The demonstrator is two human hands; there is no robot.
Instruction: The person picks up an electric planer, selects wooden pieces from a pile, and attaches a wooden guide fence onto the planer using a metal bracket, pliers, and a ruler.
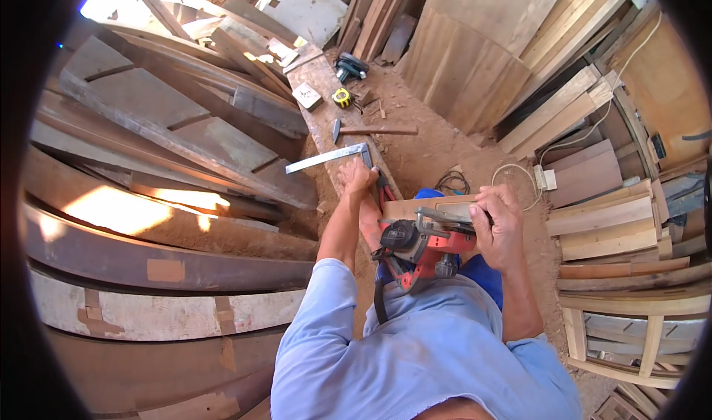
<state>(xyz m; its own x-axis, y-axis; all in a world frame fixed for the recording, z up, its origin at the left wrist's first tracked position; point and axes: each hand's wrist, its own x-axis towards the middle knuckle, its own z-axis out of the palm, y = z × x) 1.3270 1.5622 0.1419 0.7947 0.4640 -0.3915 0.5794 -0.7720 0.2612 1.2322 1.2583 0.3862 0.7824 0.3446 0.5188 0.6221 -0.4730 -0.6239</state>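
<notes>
My left hand (357, 176) is closed at the corner of a metal try square (326, 159), whose long blade points left across a narrow wooden bench. Between my two hands lies a wooden board (423, 208); my right hand (498, 223) grips its right end, thumb on the near side. A red and black power tool (423, 253) sits close to my body, just below the board and partly covering it. Its exact kind is unclear. Beyond the square, a hammer (382, 130) with a wooden handle rests across the bench edge.
Farther up the bench (319, 127) are a yellow tape measure (342, 97), a small pale block (306, 96) and a dark teal power tool (350, 67). Long planks (170, 271) crowd the left. Stacked lumber (608, 223) and a white cable (614, 97) line the right.
</notes>
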